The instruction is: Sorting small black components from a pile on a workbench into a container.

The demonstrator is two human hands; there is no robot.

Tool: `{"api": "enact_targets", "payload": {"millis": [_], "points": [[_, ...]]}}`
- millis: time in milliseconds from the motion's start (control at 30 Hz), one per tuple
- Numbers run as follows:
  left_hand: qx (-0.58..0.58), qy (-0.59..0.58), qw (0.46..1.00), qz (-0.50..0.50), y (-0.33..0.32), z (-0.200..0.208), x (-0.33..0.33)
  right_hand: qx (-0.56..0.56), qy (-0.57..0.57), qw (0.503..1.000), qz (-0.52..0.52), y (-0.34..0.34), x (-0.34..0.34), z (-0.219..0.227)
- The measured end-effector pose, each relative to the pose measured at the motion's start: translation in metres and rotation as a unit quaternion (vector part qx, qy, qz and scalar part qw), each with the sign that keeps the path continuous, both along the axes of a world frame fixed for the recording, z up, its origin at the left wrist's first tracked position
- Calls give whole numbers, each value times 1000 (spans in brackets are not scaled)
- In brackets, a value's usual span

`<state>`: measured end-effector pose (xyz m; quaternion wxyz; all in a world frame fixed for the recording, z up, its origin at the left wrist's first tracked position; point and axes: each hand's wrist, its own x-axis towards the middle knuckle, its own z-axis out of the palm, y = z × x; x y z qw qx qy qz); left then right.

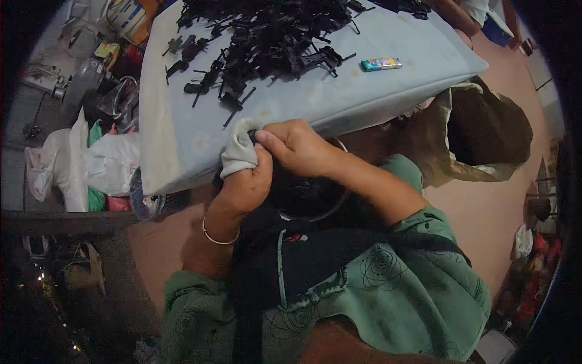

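At the near edge of the table, my two hands meet. My left hand, with a bangle on its wrist, is closed on a pale grey cloth that bunches over its fingers. My right hand presses thumb and fingers onto a small black part at the cloth's edge; most of that part is hidden. Just beyond lies a spread pile of black plastic parts with thin rods. Below my hands, a dark round container sits at my lap, partly covered by my right forearm.
The parts lie on a table with a pale cover. A small colourful packet rests on its right side. To the right stands a wide-mouthed sack. Plastic bags crowd the left. Another person's arm shows at the far right.
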<state>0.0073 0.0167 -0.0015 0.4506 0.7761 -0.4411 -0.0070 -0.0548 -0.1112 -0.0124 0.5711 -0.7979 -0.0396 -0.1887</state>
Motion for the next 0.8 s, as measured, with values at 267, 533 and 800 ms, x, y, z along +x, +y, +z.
{"api": "enact_targets", "payload": {"millis": [267, 533, 800], "points": [[5, 57, 997, -59, 29, -5, -4, -223, -30, 974, -22, -27, 32, 13], [-23, 297, 955, 6, 33, 13, 3, -459, -4, 881, -113, -28, 47, 5], [37, 32, 996, 76, 8, 26, 21, -443, -131, 886, -32, -14, 8, 12]]}}
